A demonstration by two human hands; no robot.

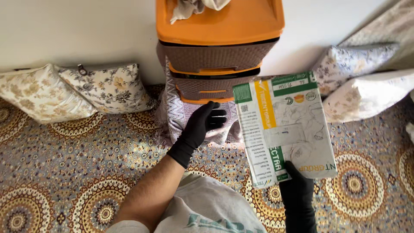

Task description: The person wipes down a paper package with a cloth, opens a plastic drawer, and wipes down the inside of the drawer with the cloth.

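Note:
My left hand [199, 127], in a black glove, reaches forward and grips the zigzag-patterned cloth [179, 118] hanging from the lowest drawer of a brown and orange plastic drawer unit [215, 56]. My right hand [296, 190], also black-gloved, holds up a white paper package with green and yellow print [284, 127] by its lower edge. The package stands to the right of the drawers, tilted slightly.
Floral cushions lie against the wall at the left [73, 90] and at the right [358, 82]. A patterned carpet [77, 172] covers the floor. A crumpled cloth [194, 7] sits on the drawer unit's orange top.

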